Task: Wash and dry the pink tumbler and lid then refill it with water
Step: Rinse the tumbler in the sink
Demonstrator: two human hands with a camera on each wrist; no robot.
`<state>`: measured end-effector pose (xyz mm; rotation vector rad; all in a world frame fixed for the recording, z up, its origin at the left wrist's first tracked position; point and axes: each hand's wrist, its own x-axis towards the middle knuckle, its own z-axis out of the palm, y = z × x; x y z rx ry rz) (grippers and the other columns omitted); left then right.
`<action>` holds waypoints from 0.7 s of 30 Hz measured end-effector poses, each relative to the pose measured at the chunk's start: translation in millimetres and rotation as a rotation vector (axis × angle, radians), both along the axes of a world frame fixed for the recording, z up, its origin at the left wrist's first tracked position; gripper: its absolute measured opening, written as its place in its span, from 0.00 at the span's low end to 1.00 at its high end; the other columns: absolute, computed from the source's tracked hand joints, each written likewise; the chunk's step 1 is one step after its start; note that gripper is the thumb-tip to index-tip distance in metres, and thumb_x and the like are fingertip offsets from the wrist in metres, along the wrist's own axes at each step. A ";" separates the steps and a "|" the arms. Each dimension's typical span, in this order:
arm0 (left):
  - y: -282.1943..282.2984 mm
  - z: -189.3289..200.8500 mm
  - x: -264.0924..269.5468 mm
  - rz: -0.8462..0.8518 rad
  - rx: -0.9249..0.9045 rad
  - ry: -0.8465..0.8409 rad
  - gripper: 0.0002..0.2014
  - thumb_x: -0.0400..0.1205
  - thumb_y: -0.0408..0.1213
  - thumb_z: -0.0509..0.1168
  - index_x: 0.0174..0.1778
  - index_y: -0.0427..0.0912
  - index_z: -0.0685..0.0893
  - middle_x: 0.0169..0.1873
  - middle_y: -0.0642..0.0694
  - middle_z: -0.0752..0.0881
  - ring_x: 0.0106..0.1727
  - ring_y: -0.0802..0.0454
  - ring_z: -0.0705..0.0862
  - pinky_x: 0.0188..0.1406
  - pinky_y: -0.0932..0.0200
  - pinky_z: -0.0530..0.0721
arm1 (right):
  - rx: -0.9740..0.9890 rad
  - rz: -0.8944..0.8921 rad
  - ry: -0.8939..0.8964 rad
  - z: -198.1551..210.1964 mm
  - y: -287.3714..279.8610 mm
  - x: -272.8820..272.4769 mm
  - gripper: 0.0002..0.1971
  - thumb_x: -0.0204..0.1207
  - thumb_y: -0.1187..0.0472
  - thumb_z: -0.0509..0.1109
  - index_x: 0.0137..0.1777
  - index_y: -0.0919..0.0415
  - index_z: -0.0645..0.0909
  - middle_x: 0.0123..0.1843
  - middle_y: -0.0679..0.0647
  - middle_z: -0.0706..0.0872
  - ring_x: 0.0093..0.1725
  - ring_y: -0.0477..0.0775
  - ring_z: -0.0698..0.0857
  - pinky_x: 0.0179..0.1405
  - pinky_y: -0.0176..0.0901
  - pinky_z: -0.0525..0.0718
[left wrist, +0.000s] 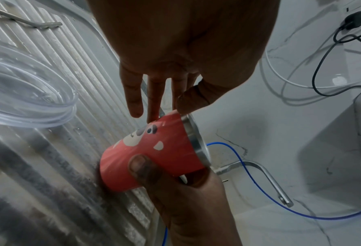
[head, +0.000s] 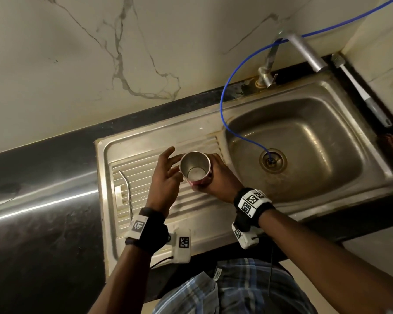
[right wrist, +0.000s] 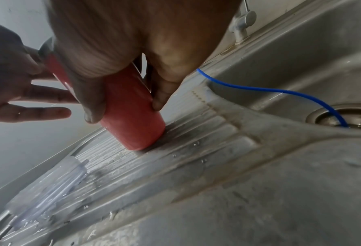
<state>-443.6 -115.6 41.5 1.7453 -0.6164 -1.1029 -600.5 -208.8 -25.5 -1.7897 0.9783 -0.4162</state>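
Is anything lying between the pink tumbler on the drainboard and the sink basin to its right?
Nothing visible. The right hand grips the pink tumbler on the drainboard; only ribbed steel lies toward the basin. The blue tube runs behind into the drain.

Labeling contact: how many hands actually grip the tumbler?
1. The right hand grips the pink tumbler on the drainboard; the left hand, fingers straight, only touches near its rim.
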 end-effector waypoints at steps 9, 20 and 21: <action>8.8 -6.0 5.4 -0.045 0.002 -0.013 0.42 0.79 0.12 0.57 0.88 0.51 0.70 0.81 0.46 0.80 0.81 0.41 0.79 0.73 0.41 0.85 | -0.014 -0.021 0.037 -0.4 11.5 6.9 0.51 0.61 0.57 0.91 0.82 0.54 0.67 0.78 0.51 0.70 0.73 0.52 0.79 0.74 0.45 0.78; 25.6 13.4 -51.9 0.004 -0.420 -0.781 0.27 0.76 0.18 0.69 0.71 0.39 0.84 0.79 0.37 0.78 0.81 0.36 0.74 0.72 0.30 0.81 | 0.013 -0.136 0.132 24.6 16.0 -82.7 0.38 0.74 0.45 0.82 0.80 0.60 0.73 0.77 0.54 0.73 0.72 0.52 0.81 0.76 0.52 0.78; 24.7 15.8 -63.2 -0.031 -0.500 -0.820 0.23 0.76 0.19 0.68 0.67 0.38 0.86 0.76 0.35 0.80 0.80 0.35 0.75 0.74 0.34 0.79 | 0.000 -0.152 0.159 28.0 15.3 -95.3 0.34 0.76 0.45 0.80 0.77 0.61 0.76 0.74 0.55 0.75 0.68 0.52 0.82 0.73 0.50 0.79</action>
